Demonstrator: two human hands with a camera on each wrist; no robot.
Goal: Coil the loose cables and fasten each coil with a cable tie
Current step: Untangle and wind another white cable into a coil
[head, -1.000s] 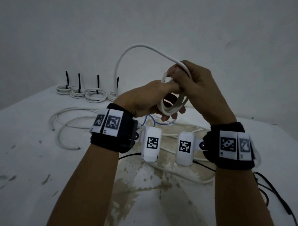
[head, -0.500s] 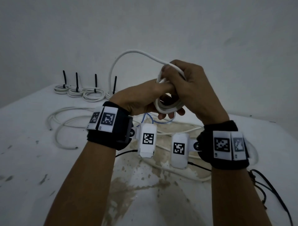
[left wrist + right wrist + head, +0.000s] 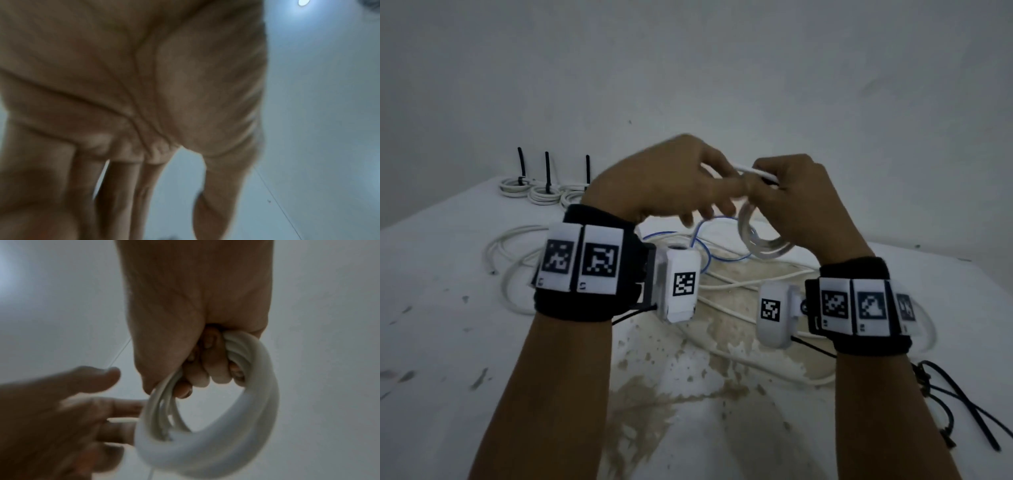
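Right hand grips coil (white), left hand beside

A bare workroom or makeshift recording space rather than a home: plain white walls meet a white table with chipped, stained paint. Loose white cables sprawl across it, and tied coils stand lined up at the back.

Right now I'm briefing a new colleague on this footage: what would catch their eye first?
The two raised hands mid-frame: the right hand grips a white cable coil, while the left hand reaches toward it with loose fingers. Behind, at the table's far left, sit finished coils with black ties sticking up. Loose white cables and a thin blue wire sprawl beneath the hands.
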